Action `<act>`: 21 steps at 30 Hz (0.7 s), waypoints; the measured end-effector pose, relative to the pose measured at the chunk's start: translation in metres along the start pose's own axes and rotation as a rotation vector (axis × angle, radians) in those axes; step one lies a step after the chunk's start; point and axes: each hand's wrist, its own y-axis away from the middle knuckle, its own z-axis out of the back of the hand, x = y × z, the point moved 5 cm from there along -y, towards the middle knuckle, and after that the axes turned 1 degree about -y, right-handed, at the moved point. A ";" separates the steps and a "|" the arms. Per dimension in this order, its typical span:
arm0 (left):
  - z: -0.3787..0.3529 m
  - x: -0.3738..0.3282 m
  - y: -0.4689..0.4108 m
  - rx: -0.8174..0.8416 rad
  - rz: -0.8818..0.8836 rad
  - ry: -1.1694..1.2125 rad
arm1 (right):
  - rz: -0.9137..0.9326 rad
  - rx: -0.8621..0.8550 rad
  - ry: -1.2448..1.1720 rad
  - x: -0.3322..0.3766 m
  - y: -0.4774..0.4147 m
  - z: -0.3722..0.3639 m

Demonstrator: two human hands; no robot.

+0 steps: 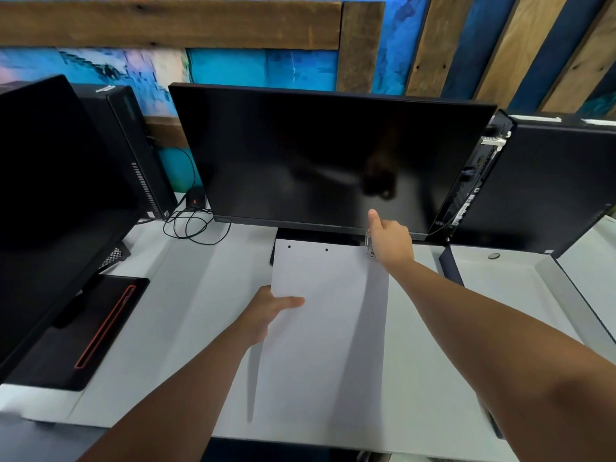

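A white sheet of paper (328, 315) with two small punched holes near its far edge lies over the desk in front of the middle monitor. My left hand (266, 311) grips the sheet's left edge, thumb on top. My right hand (388, 241) is at the sheet's far right corner, thumb raised, its fingers curled round a small clear plastic object (368, 243) that I cannot identify. The fingertips of both hands are hidden under the paper or behind the palm.
A dark monitor (320, 155) stands close behind the paper on the white desk (200, 311). Another monitor (50, 201) and its black base (83, 331) fill the left. Black computer cases (546, 185) stand at right and back left, with loose cables (190, 225).
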 end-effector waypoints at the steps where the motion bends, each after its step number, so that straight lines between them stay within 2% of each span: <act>1: 0.001 0.000 0.000 0.002 -0.001 -0.001 | 0.002 0.000 0.003 0.000 0.000 0.000; 21: 0.002 -0.002 -0.003 0.013 -0.006 -0.008 | 0.006 -0.092 0.036 0.008 0.003 0.003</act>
